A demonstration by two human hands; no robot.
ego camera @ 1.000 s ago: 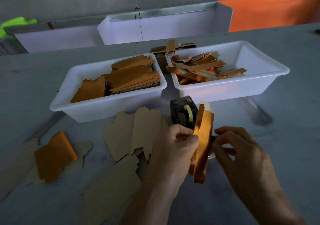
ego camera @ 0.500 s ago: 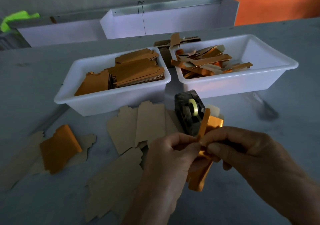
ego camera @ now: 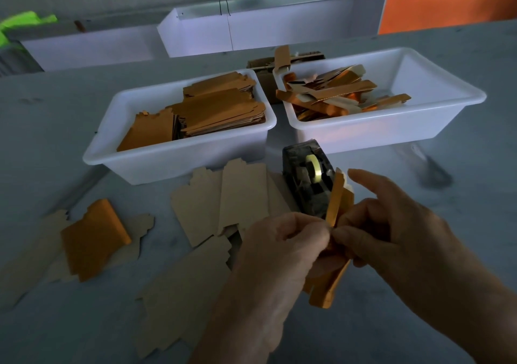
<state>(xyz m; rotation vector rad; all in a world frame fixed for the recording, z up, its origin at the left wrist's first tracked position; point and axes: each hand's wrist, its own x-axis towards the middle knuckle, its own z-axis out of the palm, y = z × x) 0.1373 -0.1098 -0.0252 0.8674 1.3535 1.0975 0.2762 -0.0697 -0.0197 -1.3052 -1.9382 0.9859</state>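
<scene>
Evidently to keep its seam reachable, the left hand (ego camera: 282, 251) and right hand (ego camera: 405, 237) hold the carton (ego camera: 335, 195) upright, each grip pinching it, beside the dispenser (ego camera: 303, 184) for taping.

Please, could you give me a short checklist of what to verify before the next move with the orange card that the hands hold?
1. Grip on the folded orange card: ok; the left hand and the right hand pinch it from both sides.
2. Seam closed: cannot tell; the hands hide it.
3. Tape dispenser near: ok; it stands just behind the card, with a roll in it.
4. Tape strip ready: cannot tell.
5. Room in the right tub: ok; its right part is bare.
6. Next flat blank: ok; several lie left of the dispenser.
</scene>
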